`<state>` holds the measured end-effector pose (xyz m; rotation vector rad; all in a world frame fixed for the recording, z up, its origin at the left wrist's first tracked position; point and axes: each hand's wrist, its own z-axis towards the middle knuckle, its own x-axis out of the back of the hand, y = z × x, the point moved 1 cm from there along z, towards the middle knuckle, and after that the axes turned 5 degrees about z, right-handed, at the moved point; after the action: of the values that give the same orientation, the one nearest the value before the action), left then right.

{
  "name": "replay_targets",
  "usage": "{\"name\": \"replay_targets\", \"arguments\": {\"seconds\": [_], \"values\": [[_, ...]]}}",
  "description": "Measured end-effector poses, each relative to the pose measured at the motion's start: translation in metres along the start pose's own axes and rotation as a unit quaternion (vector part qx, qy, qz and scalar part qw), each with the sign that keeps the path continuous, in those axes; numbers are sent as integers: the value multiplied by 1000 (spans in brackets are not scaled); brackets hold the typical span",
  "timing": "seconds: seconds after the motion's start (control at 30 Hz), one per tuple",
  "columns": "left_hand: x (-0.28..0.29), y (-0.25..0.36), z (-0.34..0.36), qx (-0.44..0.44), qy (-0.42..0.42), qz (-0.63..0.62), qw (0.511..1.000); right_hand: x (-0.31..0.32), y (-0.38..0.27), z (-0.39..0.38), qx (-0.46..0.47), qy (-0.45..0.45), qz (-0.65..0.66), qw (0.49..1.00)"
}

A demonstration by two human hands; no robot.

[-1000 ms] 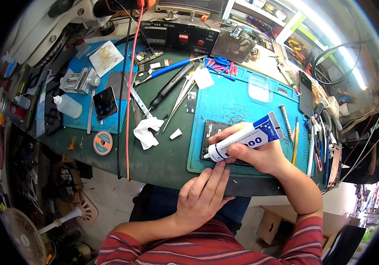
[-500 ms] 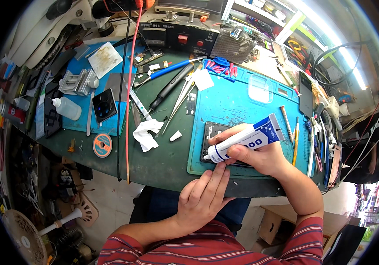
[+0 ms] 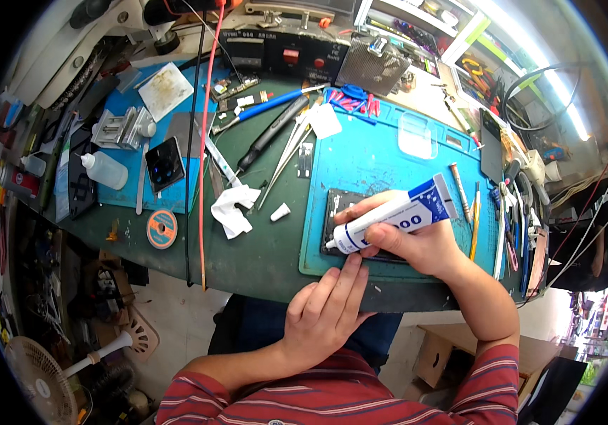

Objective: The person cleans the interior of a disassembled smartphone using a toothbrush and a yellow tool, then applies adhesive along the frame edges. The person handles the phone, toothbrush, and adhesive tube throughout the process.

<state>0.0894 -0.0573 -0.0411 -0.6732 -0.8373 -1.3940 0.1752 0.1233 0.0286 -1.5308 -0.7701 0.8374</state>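
Observation:
My right hand (image 3: 428,244) is wrapped round a white and blue glue tube (image 3: 389,221), thumb on its near side. The tube lies tilted, its crimped end up to the right and its nozzle pointing left. That nozzle is over the left edge of a black phone-like device (image 3: 337,207), near its lower left corner. Hand and tube cover most of the device. My left hand (image 3: 325,304) has its fingers stretched out, their tips by the mat's front edge just below the tube. A small white cap (image 3: 280,212) lies left of the blue mat (image 3: 314,263).
Left of the mat are a crumpled tissue (image 3: 233,211), tweezers (image 3: 287,159), a black pen-shaped tool (image 3: 273,133) and an orange spool (image 3: 162,229). A red cable (image 3: 202,177) and a black one hang over the bench's front edge. Several hand tools (image 3: 520,219) stand at the right.
The whole view has shifted slightly upward. The tube and both hands keep nearly the same places over the device, with the nozzle perhaps a touch farther up its left edge.

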Motion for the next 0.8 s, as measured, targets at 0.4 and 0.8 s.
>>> {"name": "replay_targets", "arguments": {"seconds": [0.4, 0.8], "values": [[0, 1, -3, 2, -2, 0, 1000, 0, -1, -2, -15, -6, 3, 1000], [1, 2, -2, 6, -3, 4, 1000, 0, 0, -1, -7, -1, 3, 1000]]}}
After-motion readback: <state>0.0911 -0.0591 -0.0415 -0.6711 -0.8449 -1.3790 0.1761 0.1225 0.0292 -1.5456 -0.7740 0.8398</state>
